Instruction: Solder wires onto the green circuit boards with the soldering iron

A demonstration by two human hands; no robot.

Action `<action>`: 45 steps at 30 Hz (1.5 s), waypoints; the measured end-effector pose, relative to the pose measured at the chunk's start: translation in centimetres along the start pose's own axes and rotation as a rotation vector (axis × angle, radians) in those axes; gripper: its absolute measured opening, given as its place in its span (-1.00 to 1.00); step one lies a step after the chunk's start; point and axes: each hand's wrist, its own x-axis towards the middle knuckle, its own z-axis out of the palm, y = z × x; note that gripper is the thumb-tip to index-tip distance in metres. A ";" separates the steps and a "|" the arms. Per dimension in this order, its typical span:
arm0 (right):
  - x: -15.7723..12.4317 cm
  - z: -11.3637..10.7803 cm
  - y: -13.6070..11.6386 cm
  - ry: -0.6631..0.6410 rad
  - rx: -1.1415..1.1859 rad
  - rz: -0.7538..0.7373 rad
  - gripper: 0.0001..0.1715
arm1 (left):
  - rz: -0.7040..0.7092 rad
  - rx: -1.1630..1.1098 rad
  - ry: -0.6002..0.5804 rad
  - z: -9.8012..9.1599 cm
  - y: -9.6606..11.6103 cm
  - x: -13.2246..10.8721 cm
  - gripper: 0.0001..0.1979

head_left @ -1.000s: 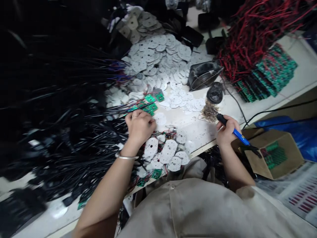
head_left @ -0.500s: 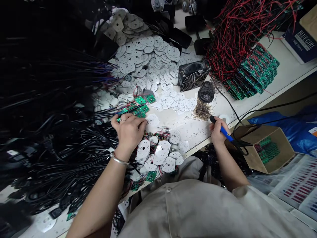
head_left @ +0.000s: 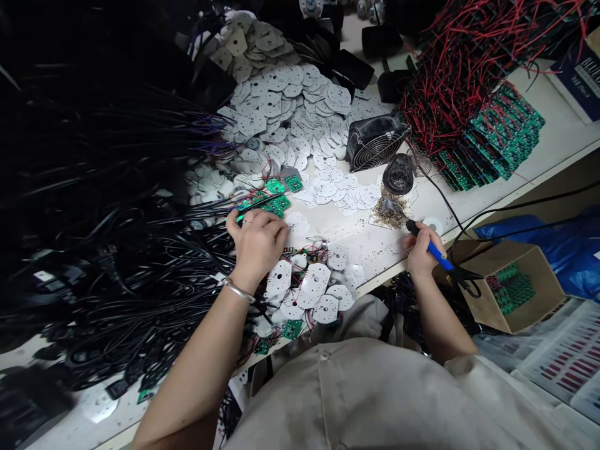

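My left hand [head_left: 257, 245] is curled over black wires, with the edge of a small green circuit board [head_left: 240, 219] showing beside the index finger. Further green circuit boards [head_left: 274, 201] lie just beyond it. My right hand [head_left: 422, 250] grips a blue-handled soldering iron [head_left: 438, 255], whose tip is hidden or too small to make out. Brass shavings [head_left: 390, 214] lie just ahead of that hand. Round white perforated plates with wires attached [head_left: 304, 284] lie between my hands and close to my body.
A large pile of white plates [head_left: 285, 112] fills the bench's far middle, and black cables [head_left: 117, 250] mass on the left. A fan [head_left: 377, 142] and red-wired green boards [head_left: 497, 137] stand far right. A cardboard box of boards [head_left: 509, 287] sits beyond the bench's near right edge.
The view has shifted slightly sideways. My left hand has moved a little across the green boards, and the soldering iron has turned slightly in my right hand.
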 end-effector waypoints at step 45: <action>-5.2 10.9 -4.2 -0.885 0.346 0.303 -0.43 | -0.098 0.023 -0.184 -0.2 0.8 0.9 -0.84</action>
